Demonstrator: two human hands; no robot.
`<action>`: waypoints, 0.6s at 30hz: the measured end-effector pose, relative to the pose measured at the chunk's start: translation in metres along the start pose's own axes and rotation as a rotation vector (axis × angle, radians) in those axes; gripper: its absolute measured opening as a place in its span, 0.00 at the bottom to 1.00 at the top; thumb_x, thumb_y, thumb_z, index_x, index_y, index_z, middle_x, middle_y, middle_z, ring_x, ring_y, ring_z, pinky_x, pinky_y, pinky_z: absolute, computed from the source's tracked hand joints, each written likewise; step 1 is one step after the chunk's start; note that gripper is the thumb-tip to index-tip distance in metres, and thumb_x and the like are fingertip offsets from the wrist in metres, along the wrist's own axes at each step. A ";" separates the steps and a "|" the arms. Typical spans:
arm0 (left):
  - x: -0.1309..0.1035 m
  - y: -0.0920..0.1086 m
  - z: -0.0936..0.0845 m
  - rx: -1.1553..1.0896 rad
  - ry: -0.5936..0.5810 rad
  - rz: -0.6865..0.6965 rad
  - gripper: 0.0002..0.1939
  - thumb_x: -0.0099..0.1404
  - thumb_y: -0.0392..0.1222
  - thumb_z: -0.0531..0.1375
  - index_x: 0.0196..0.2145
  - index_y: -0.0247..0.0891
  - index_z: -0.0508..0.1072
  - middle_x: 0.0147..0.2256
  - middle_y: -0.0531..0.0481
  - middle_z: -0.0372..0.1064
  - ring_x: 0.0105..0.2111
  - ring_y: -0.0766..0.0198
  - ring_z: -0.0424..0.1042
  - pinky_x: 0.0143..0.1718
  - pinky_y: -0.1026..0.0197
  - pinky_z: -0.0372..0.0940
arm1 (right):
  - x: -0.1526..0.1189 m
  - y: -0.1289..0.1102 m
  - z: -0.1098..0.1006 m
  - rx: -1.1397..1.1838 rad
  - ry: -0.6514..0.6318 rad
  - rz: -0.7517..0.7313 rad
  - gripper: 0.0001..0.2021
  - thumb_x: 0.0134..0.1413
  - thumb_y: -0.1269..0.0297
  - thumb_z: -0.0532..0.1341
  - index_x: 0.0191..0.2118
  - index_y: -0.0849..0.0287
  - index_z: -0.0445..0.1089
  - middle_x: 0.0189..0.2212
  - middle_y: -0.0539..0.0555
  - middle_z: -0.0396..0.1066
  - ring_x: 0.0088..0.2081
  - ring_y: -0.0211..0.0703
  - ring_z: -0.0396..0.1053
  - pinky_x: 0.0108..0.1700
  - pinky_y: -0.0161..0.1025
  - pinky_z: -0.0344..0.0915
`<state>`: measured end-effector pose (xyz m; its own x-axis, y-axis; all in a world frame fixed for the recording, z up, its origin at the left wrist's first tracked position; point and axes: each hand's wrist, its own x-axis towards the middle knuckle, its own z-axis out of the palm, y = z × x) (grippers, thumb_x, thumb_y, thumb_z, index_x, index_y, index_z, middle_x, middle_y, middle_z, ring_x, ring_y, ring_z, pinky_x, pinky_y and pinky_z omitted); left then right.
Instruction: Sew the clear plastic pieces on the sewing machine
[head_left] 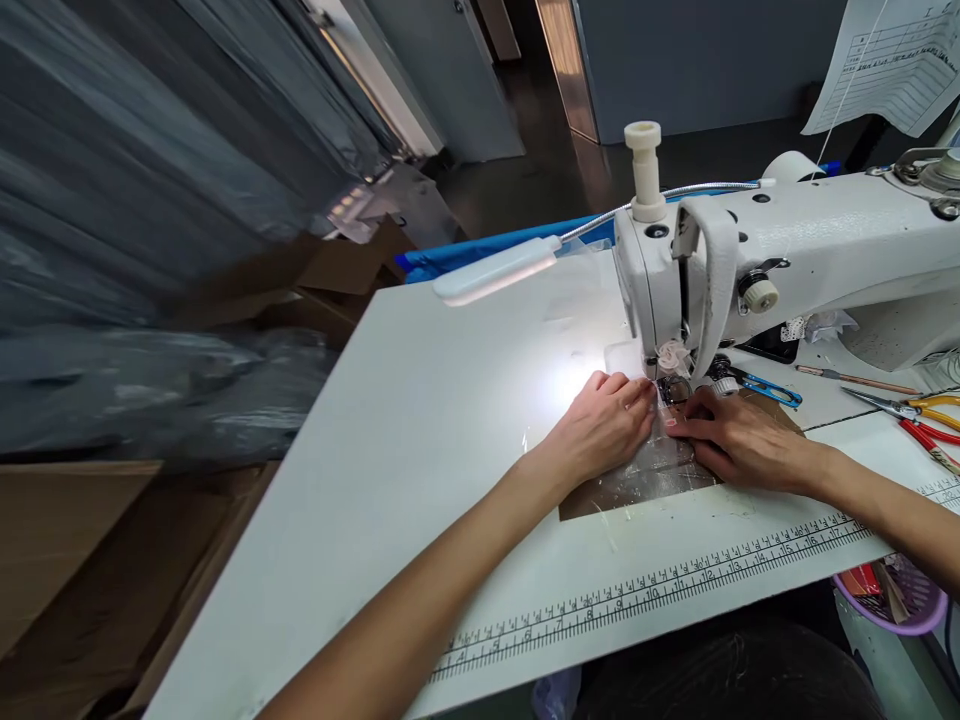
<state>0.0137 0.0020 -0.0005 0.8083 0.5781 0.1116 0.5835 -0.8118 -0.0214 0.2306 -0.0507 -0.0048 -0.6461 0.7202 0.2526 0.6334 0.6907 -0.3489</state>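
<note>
A white sewing machine (810, 235) stands at the right, its needle area low over the work. My left hand (611, 420) lies just left of the presser foot, fingers together and bent over the edge of a clear sheet (660, 462). On the other side, my right hand (739, 435) has its thumb and fingers closed near the same sheet, close to the foot. What is between the fingertips of either hand is too small to make out. Under the clear sheet is a brown plate (600, 500). A pale fabric flower (673, 356) sits at the machine head.
Blue snips (769, 388), a brown-handled tool (855, 379) and scissors with yellow handles (937, 408) lie right. A ruler strip (652, 595) follows the front edge. A lamp (495, 272) reaches over the table (390, 450). Cardboard boxes (82, 550) stand left; a purple basket (919, 610) hangs lower right.
</note>
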 end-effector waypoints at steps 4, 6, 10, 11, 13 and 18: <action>0.002 -0.007 -0.002 -0.052 -0.003 0.008 0.21 0.72 0.44 0.45 0.49 0.30 0.73 0.37 0.38 0.73 0.39 0.50 0.67 0.41 0.49 0.59 | 0.003 0.004 0.003 0.038 0.027 0.030 0.14 0.62 0.70 0.55 0.47 0.56 0.75 0.44 0.60 0.68 0.44 0.48 0.67 0.47 0.47 0.70; 0.000 -0.008 -0.002 -0.091 -0.005 0.007 0.21 0.72 0.46 0.46 0.50 0.32 0.72 0.38 0.40 0.73 0.40 0.51 0.67 0.43 0.49 0.59 | 0.000 0.006 0.008 0.055 0.064 0.041 0.14 0.63 0.69 0.55 0.49 0.54 0.74 0.44 0.60 0.67 0.44 0.48 0.67 0.46 0.48 0.70; -0.005 -0.009 0.000 -0.188 -0.005 -0.018 0.21 0.70 0.49 0.48 0.51 0.35 0.71 0.39 0.41 0.72 0.41 0.51 0.66 0.45 0.49 0.59 | -0.005 0.006 0.014 0.060 0.081 0.034 0.15 0.65 0.68 0.53 0.51 0.54 0.73 0.44 0.60 0.67 0.44 0.50 0.66 0.47 0.51 0.70; -0.006 -0.009 0.000 -0.213 0.000 -0.025 0.21 0.70 0.49 0.49 0.51 0.35 0.71 0.39 0.41 0.72 0.41 0.51 0.66 0.46 0.48 0.59 | -0.006 0.006 0.015 0.062 0.079 0.030 0.15 0.65 0.67 0.53 0.51 0.54 0.73 0.45 0.61 0.67 0.44 0.50 0.66 0.47 0.52 0.70; -0.007 -0.009 0.002 -0.248 0.016 -0.036 0.21 0.69 0.50 0.49 0.51 0.35 0.72 0.39 0.41 0.73 0.41 0.51 0.65 0.46 0.48 0.59 | -0.006 0.006 0.014 0.064 0.075 0.023 0.15 0.66 0.67 0.52 0.51 0.55 0.72 0.47 0.61 0.66 0.46 0.50 0.66 0.48 0.53 0.70; -0.007 -0.007 0.004 -0.279 0.042 -0.047 0.23 0.68 0.52 0.50 0.51 0.35 0.72 0.38 0.40 0.74 0.41 0.50 0.66 0.46 0.47 0.58 | -0.007 0.005 0.013 0.065 0.071 0.030 0.16 0.65 0.68 0.52 0.52 0.54 0.72 0.48 0.62 0.65 0.47 0.51 0.66 0.49 0.53 0.70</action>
<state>0.0038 0.0038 -0.0054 0.7733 0.6166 0.1473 0.5717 -0.7787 0.2583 0.2331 -0.0531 -0.0205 -0.5939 0.7452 0.3033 0.6221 0.6644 -0.4143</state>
